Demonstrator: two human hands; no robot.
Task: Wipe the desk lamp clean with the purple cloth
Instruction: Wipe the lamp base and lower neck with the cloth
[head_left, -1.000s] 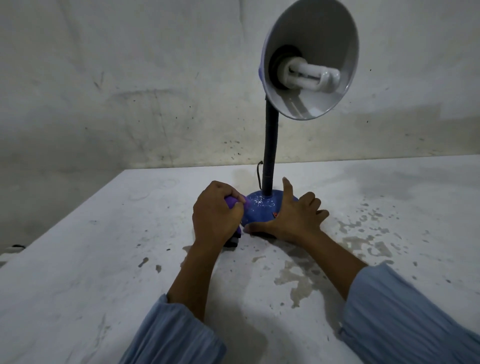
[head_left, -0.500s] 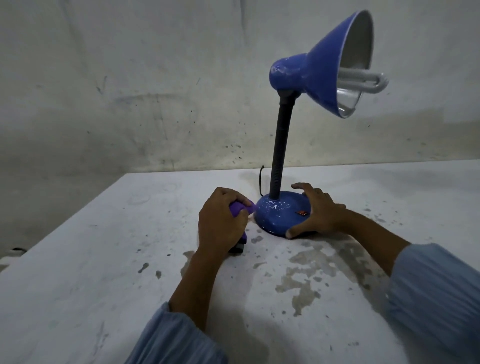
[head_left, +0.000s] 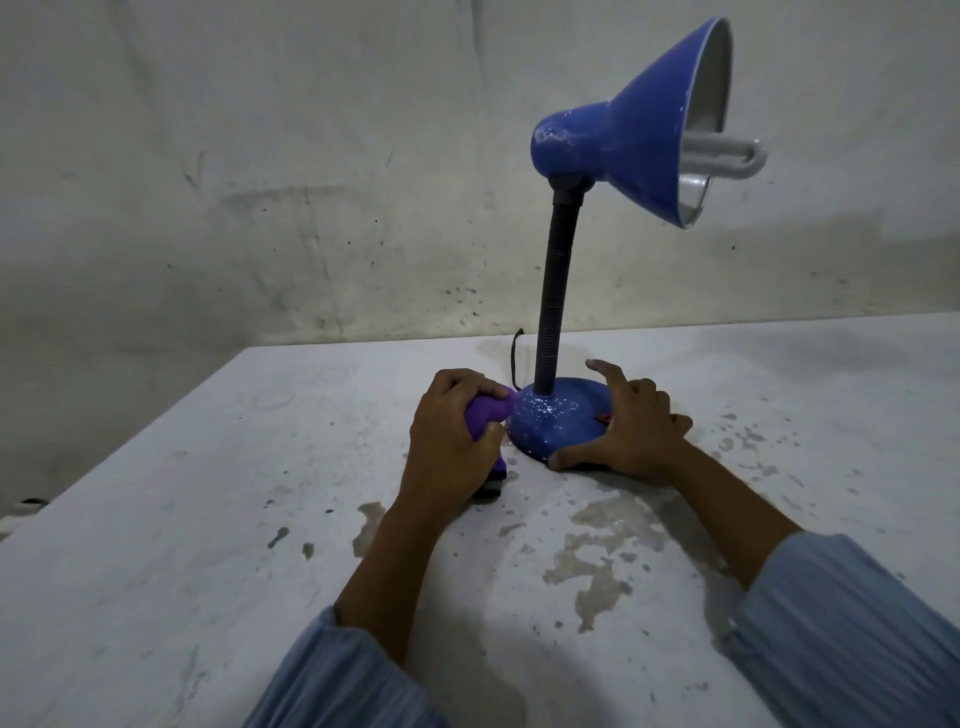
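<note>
A blue desk lamp stands on a white table, its round base (head_left: 550, 421) speckled with white spots. A black flexible neck (head_left: 557, 291) rises to the blue shade (head_left: 634, 140), which faces right with a white bulb (head_left: 727, 158) sticking out. My left hand (head_left: 452, 441) grips a bunched purple cloth (head_left: 485, 413) and holds it against the base's left side. My right hand (head_left: 634, 426) rests on the base's right side, thumb at the front rim and fingers curved over the top.
The stained white table (head_left: 260, 493) ends at a drop on the left. A dirty wall stands close behind the lamp. A black cord (head_left: 514, 356) loops up behind the base. Blue sleeves cover both forearms.
The lamp has been turned so its shade faces right instead of toward me. My right hand shifted round the base with it. My left hand stayed at the base's left side with the cloth.
</note>
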